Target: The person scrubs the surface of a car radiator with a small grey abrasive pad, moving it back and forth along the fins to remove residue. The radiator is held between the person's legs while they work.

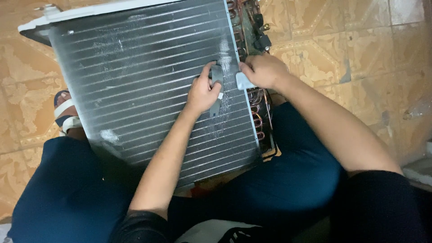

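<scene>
A large finned metal coil panel (148, 81) from an air conditioner leans against my knees, its dark fins facing up. My left hand (202, 92) presses on the fins near the right edge and grips a small flat grey tool (217, 76). My right hand (263, 71) rests at the panel's right edge, pinching a pale grey piece (243, 82). Copper tube bends (258, 112) run along that edge beside my right hand.
Patterned orange floor tiles (342, 54) surround the unit. My legs in dark blue trousers (288, 180) bracket the panel, and a sandalled foot (65, 112) shows at the left. The panel's white top frame (103, 9) is at the far end.
</scene>
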